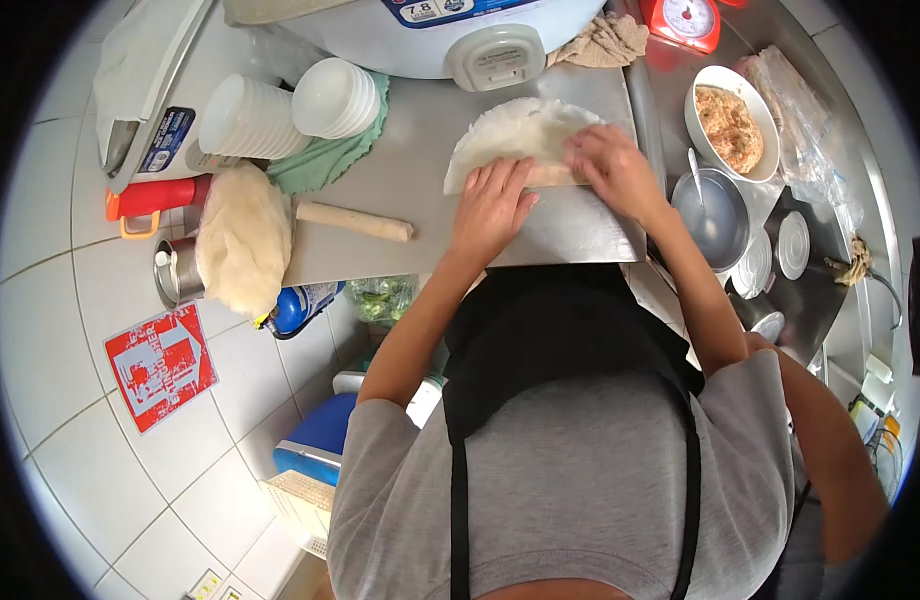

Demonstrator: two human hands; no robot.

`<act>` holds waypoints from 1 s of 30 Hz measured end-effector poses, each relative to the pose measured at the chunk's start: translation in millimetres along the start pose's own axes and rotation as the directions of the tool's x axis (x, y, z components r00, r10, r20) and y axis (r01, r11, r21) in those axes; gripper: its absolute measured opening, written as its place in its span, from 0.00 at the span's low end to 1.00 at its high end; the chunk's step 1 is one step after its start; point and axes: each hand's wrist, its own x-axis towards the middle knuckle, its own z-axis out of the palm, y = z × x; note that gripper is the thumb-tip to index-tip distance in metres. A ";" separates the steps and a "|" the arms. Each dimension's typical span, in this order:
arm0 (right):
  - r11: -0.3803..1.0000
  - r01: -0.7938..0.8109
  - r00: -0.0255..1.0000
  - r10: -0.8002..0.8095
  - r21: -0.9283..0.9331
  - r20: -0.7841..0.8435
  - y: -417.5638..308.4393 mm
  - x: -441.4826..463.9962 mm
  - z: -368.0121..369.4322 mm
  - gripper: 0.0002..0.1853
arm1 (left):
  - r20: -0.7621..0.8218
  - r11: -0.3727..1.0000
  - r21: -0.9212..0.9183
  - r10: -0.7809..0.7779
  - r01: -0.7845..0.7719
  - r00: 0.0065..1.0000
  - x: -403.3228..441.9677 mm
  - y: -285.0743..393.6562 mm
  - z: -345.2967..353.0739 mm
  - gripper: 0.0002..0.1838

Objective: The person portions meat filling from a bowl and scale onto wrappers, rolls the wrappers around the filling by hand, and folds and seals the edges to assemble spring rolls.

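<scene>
A thin, pale sheet of dough (518,128), rounded at the far side, lies on the steel counter (570,228) in front of me. My left hand (492,208) rests on its near left edge with the fingers stretched out flat. On the right side of the sheet is my right hand (620,172), its fingertips bent down onto the dough and blurred, so whether they pinch it is unclear. A rolling pin (355,221) lies on the counter left of my hands. Farther left, a large pale lump of dough (244,238) sits at the counter's end.
Stacked white bowls (335,98) stand on a green cloth (342,152). At right are a bowl of orange-brown filling (728,130), a metal bowl (722,235) with a spoon, and a red scale (682,22). Another person's arm (830,430) is close on my right.
</scene>
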 end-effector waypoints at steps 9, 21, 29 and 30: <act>0.994 -0.094 0.966 0.104 -0.054 0.235 -12.6 -16.9 -8.1 0.18 | 0.066 0.983 -0.138 0.130 -0.120 0.989 40.4 -17.8 0.2 0.13; 0.983 -0.142 0.903 0.176 -0.113 0.392 -14.1 -8.8 -12.3 0.19 | 0.513 0.986 -0.134 -0.012 0.094 0.858 132.3 -10.7 11.5 0.17; 0.994 -0.105 0.922 0.098 -0.001 0.374 -23.0 0.7 11.5 0.20 | 0.463 0.999 -0.031 0.006 0.009 0.886 131.1 -11.8 18.3 0.18; 0.991 -0.133 0.908 0.129 -0.017 0.399 -23.7 2.4 13.1 0.20 | 0.468 1.000 -0.025 0.001 0.012 0.884 131.4 -12.3 17.8 0.18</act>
